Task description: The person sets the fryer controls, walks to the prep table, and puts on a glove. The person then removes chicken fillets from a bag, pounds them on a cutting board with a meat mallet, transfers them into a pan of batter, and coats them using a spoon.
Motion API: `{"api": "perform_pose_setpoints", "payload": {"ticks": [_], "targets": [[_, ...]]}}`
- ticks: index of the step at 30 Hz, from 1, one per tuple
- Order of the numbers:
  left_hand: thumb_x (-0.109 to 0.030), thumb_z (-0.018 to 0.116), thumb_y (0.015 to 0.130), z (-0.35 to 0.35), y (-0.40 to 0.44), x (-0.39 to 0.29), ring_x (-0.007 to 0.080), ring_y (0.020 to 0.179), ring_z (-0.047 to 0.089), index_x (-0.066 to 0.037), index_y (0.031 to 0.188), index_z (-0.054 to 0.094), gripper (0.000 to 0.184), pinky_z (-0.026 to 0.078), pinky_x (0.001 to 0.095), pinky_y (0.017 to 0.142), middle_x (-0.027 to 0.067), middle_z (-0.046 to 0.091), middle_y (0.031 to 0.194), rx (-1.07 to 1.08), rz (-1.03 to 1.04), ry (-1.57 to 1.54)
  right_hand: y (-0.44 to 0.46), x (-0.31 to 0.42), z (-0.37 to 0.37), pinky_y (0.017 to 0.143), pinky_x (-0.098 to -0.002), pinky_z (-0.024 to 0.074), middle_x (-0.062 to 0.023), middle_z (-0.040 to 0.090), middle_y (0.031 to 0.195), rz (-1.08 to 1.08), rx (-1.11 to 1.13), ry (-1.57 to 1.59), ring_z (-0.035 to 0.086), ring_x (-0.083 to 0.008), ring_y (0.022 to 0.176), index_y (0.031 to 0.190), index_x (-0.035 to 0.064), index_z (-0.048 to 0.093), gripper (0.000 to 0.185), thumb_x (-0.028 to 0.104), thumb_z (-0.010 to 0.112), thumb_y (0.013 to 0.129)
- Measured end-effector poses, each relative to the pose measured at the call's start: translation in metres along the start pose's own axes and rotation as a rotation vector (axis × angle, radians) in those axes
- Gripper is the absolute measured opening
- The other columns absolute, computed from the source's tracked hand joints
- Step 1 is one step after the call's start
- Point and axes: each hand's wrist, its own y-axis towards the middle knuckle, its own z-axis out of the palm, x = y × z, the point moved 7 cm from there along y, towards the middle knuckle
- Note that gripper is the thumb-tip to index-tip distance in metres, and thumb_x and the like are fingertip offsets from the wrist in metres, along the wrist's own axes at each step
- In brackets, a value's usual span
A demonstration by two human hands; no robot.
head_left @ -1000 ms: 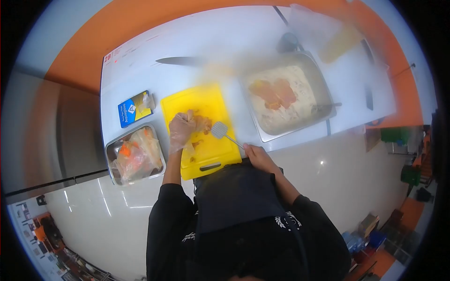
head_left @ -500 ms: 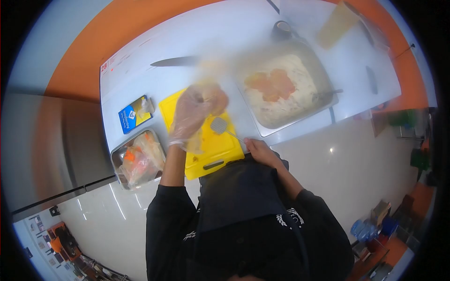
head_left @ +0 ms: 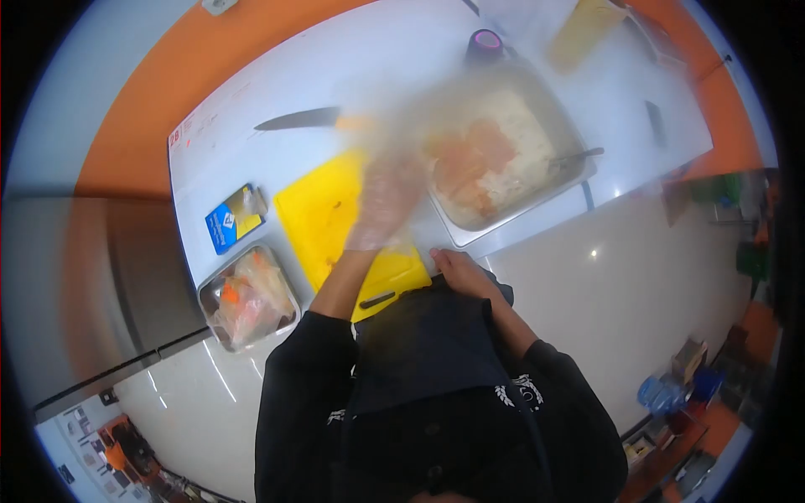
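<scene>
My left hand [head_left: 392, 199], in a clear plastic glove, reaches over the right edge of the yellow cutting board [head_left: 314, 210] to the near-left rim of the metal tray [head_left: 457, 235]. Haze blurs its fingers, and I cannot make out whether they hold anything. Flattened pink pieces of meat [head_left: 474, 159] lie on white flour-like powder [head_left: 524, 113] in the tray. Bare and closed, my right hand [head_left: 459, 270] stays at the table's front edge by the board, around the handle of a meat mallet whose head is now hidden behind my left hand.
A knife [head_left: 298, 119] lies beyond the board. Left of it are a blue-yellow box [head_left: 231, 220] and a metal pan [head_left: 293, 306] holding plastic bags with orange bits. A dark cylindrical object [head_left: 485, 46] and a yellowish container [head_left: 587, 33] stand behind the tray.
My left hand has moved right from above the board to the tray; the meat it held is no longer distinct. Meat in the tray now spreads nearer its front. My right hand has barely moved.
</scene>
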Motion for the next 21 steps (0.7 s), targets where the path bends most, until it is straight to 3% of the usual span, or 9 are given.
{"api": "perform_pose_setpoints", "payload": {"ticks": [3, 4, 6, 9, 12, 16, 17, 20, 21], "targets": [[-0.025, 0.068, 0.083, -0.086, -0.02, 0.034, 0.0237, 0.091, 0.065, -0.001, 0.11, 0.062, 0.037, 0.05, 0.033, 0.082, 0.0139, 0.068, 0.095, -0.225, 0.136, 0.178, 0.005, -0.003, 0.009, 0.074, -0.0399, 0.0445, -0.022, 0.06, 0.08, -0.246, -0.026, 0.0, 0.057, -0.0348, 0.077, 0.091, -0.0035, 0.058, 0.047, 0.038, 0.038, 0.099], [-0.025, 0.068, 0.083, -0.113, -0.033, 0.058, 0.0223, 0.092, 0.065, -0.001, 0.116, 0.06, 0.041, 0.049, 0.0326, 0.083, 0.0145, 0.067, 0.098, -0.317, 0.044, 0.13, 0.01, -0.015, 0.013, 0.073, -0.0386, 0.0445, -0.0209, 0.059, 0.078, -0.098, 0.001, 0.035, 0.056, -0.0317, 0.075, 0.088, -0.0038, 0.057, 0.047, 0.038, 0.038, 0.099], [-0.023, 0.068, 0.084, -0.167, -0.055, 0.081, 0.0193, 0.091, 0.064, 0.001, 0.118, 0.059, 0.042, 0.049, 0.0309, 0.083, 0.0129, 0.067, 0.099, -0.369, -0.172, 0.294, 0.014, -0.02, 0.014, 0.071, -0.0362, 0.0442, -0.0164, 0.058, 0.075, -0.064, 0.021, 0.004, 0.054, -0.0258, 0.073, 0.086, -0.0038, 0.056, 0.046, 0.037, 0.04, 0.099], [-0.014, 0.067, 0.084, -0.238, -0.13, 0.141, 0.0174, 0.088, 0.062, 0.003, 0.112, 0.06, 0.034, 0.049, 0.0305, 0.078, 0.0108, 0.066, 0.096, -0.677, -0.389, 0.003, 0.017, -0.024, 0.016, 0.074, -0.0414, 0.0446, -0.0241, 0.061, 0.084, -0.075, 0.044, 0.033, 0.058, -0.0372, 0.081, 0.093, -0.0035, 0.059, 0.042, 0.034, 0.04, 0.099], [-0.014, 0.064, 0.087, -0.299, -0.214, 0.171, 0.0133, 0.086, 0.06, 0.004, 0.113, 0.059, 0.032, 0.049, 0.0271, 0.077, 0.0081, 0.066, 0.094, -0.955, -0.462, 0.034, 0.019, -0.019, 0.021, 0.067, -0.0361, 0.0421, -0.0124, 0.053, 0.069, -0.038, 0.083, 0.054, 0.051, -0.0238, 0.069, 0.085, -0.0028, 0.055, 0.043, 0.034, 0.04, 0.1], [-0.021, 0.064, 0.086, -0.339, -0.31, 0.227, 0.0164, 0.086, 0.064, 0.005, 0.115, 0.059, 0.039, 0.05, 0.0303, 0.077, 0.0117, 0.068, 0.095, -1.119, -0.797, 0.164, 0.031, -0.021, 0.028, 0.054, -0.0296, 0.0328, -0.0019, 0.043, 0.06, 0.02, 0.134, 0.07, 0.041, -0.0125, 0.057, 0.075, 0.002, 0.054, 0.046, 0.038, 0.039, 0.1], [-0.028, 0.065, 0.085, -0.347, -0.328, 0.254, 0.0184, 0.082, 0.065, 0.001, 0.107, 0.065, 0.037, 0.051, 0.0326, 0.075, 0.0111, 0.069, 0.09, -1.151, -0.661, 0.193, 0.034, -0.02, 0.032, 0.049, -0.0275, 0.0289, 0.0011, 0.04, 0.056, 0.01, 0.124, 0.084, 0.037, -0.0097, 0.051, 0.071, 0.004, 0.053, 0.048, 0.04, 0.039, 0.101], [-0.035, 0.067, 0.082, -0.343, -0.354, 0.326, 0.0181, 0.083, 0.066, -0.003, 0.098, 0.07, 0.037, 0.051, 0.033, 0.075, 0.0104, 0.07, 0.086, -0.642, -0.956, 0.407, 0.038, -0.012, 0.035, 0.048, -0.0284, 0.0291, 0.0012, 0.04, 0.055, -0.071, 0.093, -0.003, 0.038, -0.0104, 0.05, 0.071, 0.0033, 0.053, 0.049, 0.04, 0.039, 0.101], [-0.037, 0.067, 0.081, -0.34, -0.357, 0.34, 0.0187, 0.084, 0.067, -0.004, 0.096, 0.07, 0.037, 0.051, 0.0338, 0.075, 0.0107, 0.07, 0.086, -0.616, -0.969, 0.382, 0.037, -0.007, 0.037, 0.048, -0.0286, 0.0292, 0.0011, 0.04, 0.055, -0.061, 0.112, 0.007, 0.038, -0.0106, 0.05, 0.071, 0.0032, 0.053, 0.05, 0.04, 0.038, 0.101]]}}
